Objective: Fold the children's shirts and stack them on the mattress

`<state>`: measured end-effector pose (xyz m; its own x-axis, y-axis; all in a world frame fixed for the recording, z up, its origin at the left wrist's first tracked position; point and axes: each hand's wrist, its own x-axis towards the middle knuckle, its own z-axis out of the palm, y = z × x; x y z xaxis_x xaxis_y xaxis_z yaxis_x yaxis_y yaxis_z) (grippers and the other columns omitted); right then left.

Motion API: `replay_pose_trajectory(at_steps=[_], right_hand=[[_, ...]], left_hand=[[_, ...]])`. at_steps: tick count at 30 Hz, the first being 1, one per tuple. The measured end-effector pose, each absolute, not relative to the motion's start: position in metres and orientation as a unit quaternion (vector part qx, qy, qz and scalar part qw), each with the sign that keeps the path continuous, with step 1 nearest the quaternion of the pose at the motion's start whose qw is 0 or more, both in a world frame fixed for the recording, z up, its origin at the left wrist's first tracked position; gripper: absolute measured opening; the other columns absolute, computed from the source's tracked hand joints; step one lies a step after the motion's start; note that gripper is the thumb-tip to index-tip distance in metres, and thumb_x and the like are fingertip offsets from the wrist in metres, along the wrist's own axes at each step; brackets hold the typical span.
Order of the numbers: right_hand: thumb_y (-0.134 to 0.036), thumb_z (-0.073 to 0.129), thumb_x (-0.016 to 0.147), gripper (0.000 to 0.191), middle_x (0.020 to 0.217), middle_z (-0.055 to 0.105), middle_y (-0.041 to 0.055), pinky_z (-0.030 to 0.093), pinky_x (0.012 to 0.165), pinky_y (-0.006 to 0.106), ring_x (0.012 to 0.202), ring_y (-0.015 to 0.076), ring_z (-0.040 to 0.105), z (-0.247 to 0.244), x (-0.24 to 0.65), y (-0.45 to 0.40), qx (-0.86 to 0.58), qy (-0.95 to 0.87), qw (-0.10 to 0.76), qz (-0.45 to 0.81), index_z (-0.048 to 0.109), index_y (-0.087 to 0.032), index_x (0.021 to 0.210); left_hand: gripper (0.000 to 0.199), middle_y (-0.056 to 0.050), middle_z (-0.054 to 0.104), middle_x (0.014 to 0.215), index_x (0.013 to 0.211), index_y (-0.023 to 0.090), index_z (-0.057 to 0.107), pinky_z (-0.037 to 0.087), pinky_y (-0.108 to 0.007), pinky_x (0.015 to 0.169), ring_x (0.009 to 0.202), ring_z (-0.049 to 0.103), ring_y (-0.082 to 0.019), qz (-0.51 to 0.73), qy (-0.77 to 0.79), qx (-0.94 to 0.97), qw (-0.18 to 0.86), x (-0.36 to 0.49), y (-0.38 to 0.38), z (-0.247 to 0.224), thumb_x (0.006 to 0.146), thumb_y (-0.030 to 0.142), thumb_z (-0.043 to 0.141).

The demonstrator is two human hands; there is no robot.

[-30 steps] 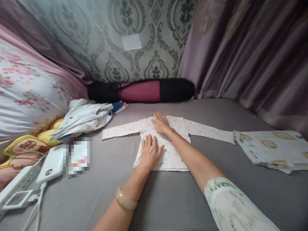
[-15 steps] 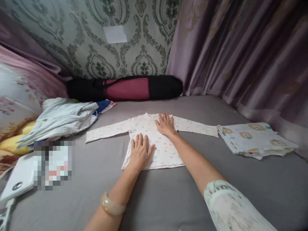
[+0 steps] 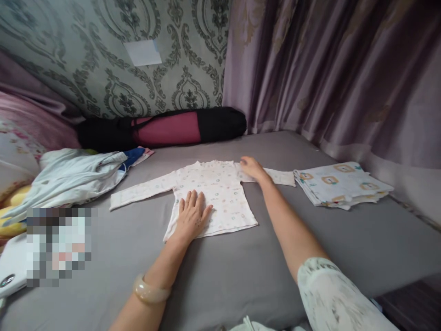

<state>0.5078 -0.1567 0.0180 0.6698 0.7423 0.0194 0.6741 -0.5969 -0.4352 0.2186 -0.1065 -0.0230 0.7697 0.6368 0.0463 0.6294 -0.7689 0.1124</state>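
A small white long-sleeved shirt [image 3: 222, 202] with a fine print lies flat, its sleeves stretched out to both sides. My left hand [image 3: 193, 214] rests flat on the lower left of its front, fingers spread. Over the shirt's right shoulder, where the sleeve begins, is my right hand [image 3: 254, 168], turned on its side with bent fingers pointing left. Most of those fingers are hidden or blurred, so I cannot tell whether they grip the fabric.
Folded printed cloth [image 3: 336, 181] lies by the right cuff. Rumpled clothes [image 3: 79, 177] and a white device [image 3: 17, 262] are at left. A black and red long bag [image 3: 168, 128] lies along the wall on the grey sheet [image 3: 113, 271]. Purple curtains [image 3: 296, 69] hang at right.
My right hand has gone from lying flat near the collar to the right shoulder, its fingers now bent. My left hand stays on the shirt. The view has turned right.
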Motion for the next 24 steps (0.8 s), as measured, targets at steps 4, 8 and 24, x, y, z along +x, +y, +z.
replay_pose_trajectory(at_steps=[4,8,24], right_hand=[[-0.017,0.046,0.086,0.041,0.123,0.067,0.0151,0.043,0.098,0.041,0.116,0.0286,0.06,0.024,0.546,-0.209,-0.948,-0.288,0.117,0.063,0.067,-0.017,0.121],[-0.013,0.048,0.082,0.04,0.125,0.064,0.017,0.038,0.099,0.048,0.122,0.032,0.053,0.02,0.567,-0.239,-0.975,-0.209,0.028,0.067,0.069,-0.017,0.116],[-0.015,0.052,0.08,0.034,0.129,0.059,0.018,0.036,0.097,0.048,0.127,0.0333,0.046,0.018,0.579,-0.247,-0.985,-0.17,0.004,0.044,0.07,-0.015,0.109]], left_hand=[[0.061,-0.02,0.031,0.155,0.146,0.012,0.037,0.021,-0.053,0.116,0.146,0.023,-0.032,0.039,0.331,0.942,0.048,0.22,-0.107,-0.023,0.098,0.049,0.032],[0.06,-0.019,0.03,0.156,0.146,0.013,0.037,0.02,-0.053,0.116,0.147,0.021,-0.031,0.035,0.333,0.941,0.054,0.22,-0.108,-0.023,0.098,0.049,0.03],[0.039,-0.016,0.058,0.132,0.128,0.014,0.053,0.043,-0.039,0.105,0.124,0.054,-0.025,0.113,0.093,0.974,0.174,0.323,-0.055,-0.009,0.094,0.031,0.042]])
